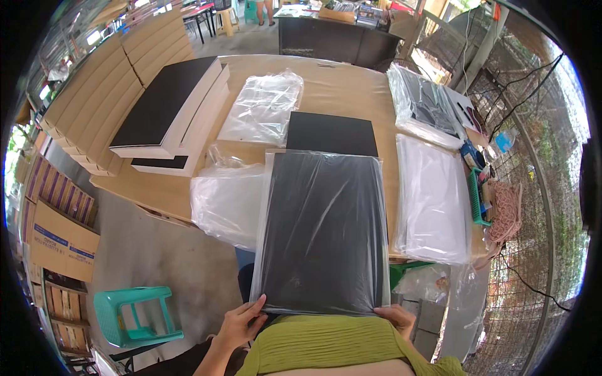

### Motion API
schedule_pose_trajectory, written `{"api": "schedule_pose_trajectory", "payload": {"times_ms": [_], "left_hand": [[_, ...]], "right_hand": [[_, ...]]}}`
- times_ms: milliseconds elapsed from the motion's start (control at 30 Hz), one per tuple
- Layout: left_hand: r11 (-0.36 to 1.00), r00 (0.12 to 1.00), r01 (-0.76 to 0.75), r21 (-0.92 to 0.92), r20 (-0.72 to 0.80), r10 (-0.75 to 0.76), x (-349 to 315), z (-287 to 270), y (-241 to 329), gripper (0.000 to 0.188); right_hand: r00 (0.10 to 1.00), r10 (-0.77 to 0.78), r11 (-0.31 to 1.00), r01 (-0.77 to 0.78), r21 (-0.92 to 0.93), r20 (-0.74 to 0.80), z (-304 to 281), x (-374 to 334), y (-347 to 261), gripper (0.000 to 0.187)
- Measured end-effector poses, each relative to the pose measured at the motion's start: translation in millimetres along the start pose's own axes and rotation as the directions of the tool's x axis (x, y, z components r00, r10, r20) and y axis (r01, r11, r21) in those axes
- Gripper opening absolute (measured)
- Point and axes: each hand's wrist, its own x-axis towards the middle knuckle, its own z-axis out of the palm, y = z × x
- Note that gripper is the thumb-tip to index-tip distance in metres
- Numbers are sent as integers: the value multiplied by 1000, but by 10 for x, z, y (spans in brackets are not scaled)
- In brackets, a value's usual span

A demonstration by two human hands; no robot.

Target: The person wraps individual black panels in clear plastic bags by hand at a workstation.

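A large black board in a clear plastic sleeve (323, 232) lies in front of me, its near edge at my waist and its far end on the table. My left hand (243, 321) pinches its near left corner between thumb and fingers. At the near right corner, my right hand (398, 318) grips the sleeve edge, its fingers partly hidden. Beyond it, another black board (331, 133) shows partly from underneath. Clear plastic sleeves (226, 203) lie to the left, with a further pile (263, 106) behind them. More plastic sleeves (433, 200) are stacked to the right.
Thick stacks of black boards (169, 103) stand on the brown table (351, 75) at left, beside tall cardboard boxes (94, 94). Wrapped boards (423, 103) and a green basket (478, 197) line the right side, near wire mesh. A green stool (135, 313) stands on the floor.
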Motion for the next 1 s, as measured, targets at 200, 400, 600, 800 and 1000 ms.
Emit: {"api": "schedule_pose_trajectory", "payload": {"times_ms": [200, 400, 600, 800, 1000], "left_hand": [[972, 942, -184, 144, -256, 216, 96, 231, -114, 44], [815, 743, -546, 192, -338, 578, 1173, 527, 408, 39], [609, 594, -787, 97, -143, 791, 2141, 1538, 926, 50], [601, 626, -780, 175, 206, 752, 2159, 2183, 1201, 50], [571, 629, -777, 265, 324, 706, 2271, 2541, 1085, 43]], "right_hand": [[946, 320, 886, -279, 370, -53, 17, 78, -53, 18], [884, -97, 995, 102, -15, -458, -585, 728, 79, 20], [644, -34, 954, 248, 167, -764, -1699, 767, 477, 9], [645, 99, 952, 160, 260, -758, -2433, 668, 1407, 7], [669, 285, 959, -203, 199, -686, -2524, 751, 1826, 15]]}}
